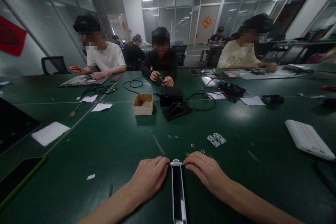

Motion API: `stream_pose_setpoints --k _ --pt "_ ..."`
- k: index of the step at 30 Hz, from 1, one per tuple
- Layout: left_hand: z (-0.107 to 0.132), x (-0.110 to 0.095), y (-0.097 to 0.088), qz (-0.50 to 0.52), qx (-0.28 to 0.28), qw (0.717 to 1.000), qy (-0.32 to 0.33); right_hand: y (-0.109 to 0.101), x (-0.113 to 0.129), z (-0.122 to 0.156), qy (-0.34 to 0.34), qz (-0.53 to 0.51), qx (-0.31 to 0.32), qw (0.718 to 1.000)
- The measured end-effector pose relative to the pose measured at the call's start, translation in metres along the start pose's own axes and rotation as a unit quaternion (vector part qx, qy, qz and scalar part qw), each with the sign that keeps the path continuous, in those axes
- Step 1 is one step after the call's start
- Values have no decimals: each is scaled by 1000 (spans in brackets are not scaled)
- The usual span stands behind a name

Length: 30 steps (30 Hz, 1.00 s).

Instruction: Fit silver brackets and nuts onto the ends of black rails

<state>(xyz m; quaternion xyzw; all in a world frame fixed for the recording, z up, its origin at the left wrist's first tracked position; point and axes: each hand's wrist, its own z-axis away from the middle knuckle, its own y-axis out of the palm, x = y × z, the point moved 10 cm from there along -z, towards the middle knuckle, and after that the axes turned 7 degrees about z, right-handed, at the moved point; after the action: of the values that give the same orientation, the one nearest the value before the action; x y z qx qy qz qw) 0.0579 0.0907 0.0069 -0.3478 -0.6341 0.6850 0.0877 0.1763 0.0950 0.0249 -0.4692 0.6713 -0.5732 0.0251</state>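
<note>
Far L of the hands, on the green work table (118, 140): a dark slab, prob. a tablet (13, 126), a green-edged phone or tablet (18, 182) nearer the L hand, and a white sheet (49, 133). Ahead-L of the L hand: a small screwdriver w/ brown handle (74, 111) and a paper scrap (90, 176).

L hand (148, 178), ring on one finger (156, 159), sits just L of a long metal-framed black bar (178, 192), which lies lengthwise pointing away from the person. R hand (207, 171) is just R of it. Hands are close together, separated only by the bar, fingertips on either side of its far end, gripping it there.

Ahead of the bar: cardboard box (143, 104), black box w/ cables (171, 96). Just past the R hand: small metal rings (202, 151). Further ahead-R: a metal hinge plate (216, 139). Well R: white power bank (308, 143).

Across the table, 3 co-workers: one in white tee (105, 57) w/ an orange-handled tool (75, 69), one in black (160, 64) holding a small dark item (159, 79), one in cream top (238, 54), hands on the table.
</note>
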Motion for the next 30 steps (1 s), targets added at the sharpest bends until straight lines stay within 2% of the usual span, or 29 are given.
stream_pose_setpoints --k 7,13,30 --pt "-1 0 -1 7 -1 1000 -1 0 -5 0 38 3 -7 999" --pt "-1 1 1 9 -10 1000 4 -7 0 -1 13 8 -45 999" --pt "0 0 1 -4 -20 1000 14 -9 1 3 8 -14 -52 999"
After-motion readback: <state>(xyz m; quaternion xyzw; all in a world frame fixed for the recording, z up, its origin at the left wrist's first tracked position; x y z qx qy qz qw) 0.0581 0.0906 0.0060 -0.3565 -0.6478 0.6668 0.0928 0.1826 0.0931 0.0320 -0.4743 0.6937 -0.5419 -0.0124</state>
